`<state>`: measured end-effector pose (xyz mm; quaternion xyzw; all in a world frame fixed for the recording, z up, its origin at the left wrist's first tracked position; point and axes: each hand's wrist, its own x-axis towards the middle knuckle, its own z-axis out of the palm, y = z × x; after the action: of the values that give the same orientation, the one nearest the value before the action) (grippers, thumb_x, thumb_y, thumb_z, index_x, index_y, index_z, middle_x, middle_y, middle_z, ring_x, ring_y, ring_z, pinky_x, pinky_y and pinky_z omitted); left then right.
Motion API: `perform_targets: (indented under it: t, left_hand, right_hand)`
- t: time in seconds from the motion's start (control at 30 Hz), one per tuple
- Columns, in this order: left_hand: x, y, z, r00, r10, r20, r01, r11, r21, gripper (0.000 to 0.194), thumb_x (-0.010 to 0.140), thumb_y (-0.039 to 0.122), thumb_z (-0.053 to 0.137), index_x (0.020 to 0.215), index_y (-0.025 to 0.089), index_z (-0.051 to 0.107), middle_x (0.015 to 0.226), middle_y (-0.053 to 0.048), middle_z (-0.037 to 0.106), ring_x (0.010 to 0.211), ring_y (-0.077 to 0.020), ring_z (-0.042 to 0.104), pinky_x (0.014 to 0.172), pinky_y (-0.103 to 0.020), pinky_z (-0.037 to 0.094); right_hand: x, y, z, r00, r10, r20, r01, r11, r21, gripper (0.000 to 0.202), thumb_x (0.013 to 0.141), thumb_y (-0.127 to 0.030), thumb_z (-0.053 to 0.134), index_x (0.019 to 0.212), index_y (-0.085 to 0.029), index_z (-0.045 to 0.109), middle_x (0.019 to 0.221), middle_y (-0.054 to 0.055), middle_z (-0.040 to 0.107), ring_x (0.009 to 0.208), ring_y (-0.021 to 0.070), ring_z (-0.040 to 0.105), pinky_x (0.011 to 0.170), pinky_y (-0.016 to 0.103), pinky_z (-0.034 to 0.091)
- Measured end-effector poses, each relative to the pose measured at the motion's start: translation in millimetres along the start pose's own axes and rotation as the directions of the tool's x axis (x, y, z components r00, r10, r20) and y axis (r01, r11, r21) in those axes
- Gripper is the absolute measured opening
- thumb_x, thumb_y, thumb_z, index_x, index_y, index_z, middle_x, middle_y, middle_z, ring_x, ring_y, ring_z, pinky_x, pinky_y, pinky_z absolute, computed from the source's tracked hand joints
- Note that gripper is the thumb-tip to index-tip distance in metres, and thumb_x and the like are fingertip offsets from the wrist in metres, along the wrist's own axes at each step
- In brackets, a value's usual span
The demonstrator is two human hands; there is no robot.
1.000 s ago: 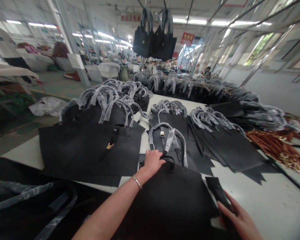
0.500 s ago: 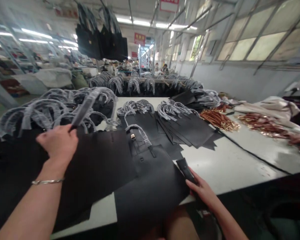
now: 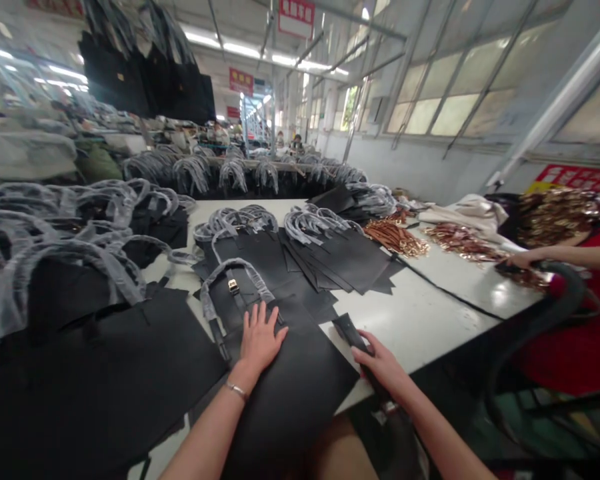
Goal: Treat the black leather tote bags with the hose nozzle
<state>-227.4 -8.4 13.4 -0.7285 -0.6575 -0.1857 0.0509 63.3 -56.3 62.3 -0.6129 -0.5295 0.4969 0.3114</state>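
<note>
My left hand [image 3: 261,339], a bracelet on its wrist, lies flat with fingers spread on a black leather bag panel [image 3: 300,373]. Just beyond my fingertips are the panel's plastic-wrapped handle [image 3: 240,263] and a gold-coloured buckle [image 3: 233,286]. My right hand [image 3: 380,360] is closed round a flat black strap-like piece [image 3: 349,328] at the panel's right edge. Its lower end runs below my hand, near a small shiny bit, and I cannot make out its full shape. To the left lies another black panel [image 3: 145,360] with a wrapped handle.
More panels with wrapped handles [image 3: 330,257] are fanned out on the white table [image 3: 385,313]. Brown straps with metal ends [image 3: 397,237] lie to the right. A person in red [image 3: 580,333] reaches over the table's right side. Black bags [image 3: 145,80] hang at upper left.
My left hand has let go of the wrapped handle on the left and moved right onto the middle panel. The view has turned right, bringing in the person in red.
</note>
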Motion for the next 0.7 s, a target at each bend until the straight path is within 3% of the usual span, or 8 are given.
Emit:
perform_targets:
  t: [0.17,0.33,0.53,0.7]
  left_hand:
    - [-17,21,1.9,0.997,0.071,0.039,-0.071,0.997,0.001,0.054,0.088,0.049,0.048,0.134,0.022,0.050,0.146,-0.016,0.039,0.134,-0.0324,0.035,0.110,-0.050,0.024]
    - [-33,38,1.3,0.994,0.097,0.048,-0.097,0.995,-0.013,0.054,0.089,0.048,0.046,0.137,0.023,0.048,0.146,-0.015,0.038,0.133,-0.0320,0.036,0.109,-0.051,0.024]
    - [-34,39,1.3,0.993,0.107,0.053,-0.105,0.994,-0.027,0.053,0.089,0.047,0.047,0.136,0.023,0.048,0.145,-0.016,0.039,0.132,-0.0333,0.037,0.109,-0.052,0.025]
    - [-33,38,4.4,0.994,0.107,0.029,-0.105,0.993,-0.053,0.054,0.089,0.047,0.047,0.136,0.023,0.048,0.146,-0.016,0.038,0.132,-0.0337,0.037,0.109,-0.053,0.023]
  right_hand:
    - [22,-24,-24,0.993,0.085,0.076,-0.087,0.996,0.022,0.044,0.083,-0.040,0.059,0.122,-0.021,0.049,0.068,-0.003,0.059,0.042,0.0108,0.054,0.040,0.022,0.044]
    - [60,-46,-28,0.980,0.141,0.139,-0.144,0.990,0.011,0.028,0.087,-0.037,0.057,0.107,-0.018,0.055,0.066,0.000,0.060,0.040,0.0101,0.054,0.036,0.020,0.043]
    - [114,-63,-34,0.964,0.191,0.185,-0.190,0.981,-0.025,0.020,0.090,-0.036,0.055,0.098,-0.017,0.053,0.062,0.002,0.063,0.039,0.0120,0.055,0.036,0.021,0.046]
    - [122,-67,-42,0.953,0.206,0.220,-0.197,0.978,-0.063,0.022,0.087,-0.036,0.060,0.095,-0.016,0.054,0.062,0.005,0.065,0.039,0.0149,0.057,0.035,0.024,0.047]
